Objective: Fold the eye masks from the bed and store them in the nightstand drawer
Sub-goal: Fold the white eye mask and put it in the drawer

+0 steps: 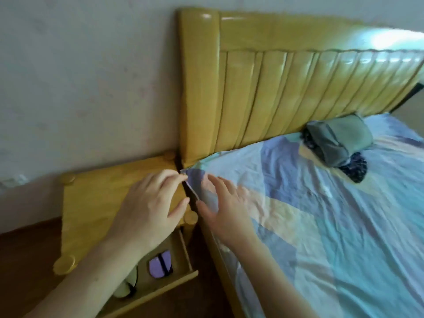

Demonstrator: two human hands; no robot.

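Yellow wood makes up the nightstand (96, 196), your landmark here, standing just beside the bed (332, 226) and below the padded headboard (275, 88). Your left hand (146, 210) hovers over the nightstand's top, its grip pinching the corner of the bedsheet (298, 191) at the nightstand's bed-side edge. Your right hand (224, 212) lies just past that edge on the sheet, fingers spread and flat, gripping nothing. Under the nightstand's top the drawer (160, 288) is pulled out; a folded purple eye mask (160, 263) with a black strap lies inside it, and a pale one (125, 288) sits beside that, partly hidden by your left forearm. Well away from the nightstand, folded grey cloth (337, 143) rests near the headboard.
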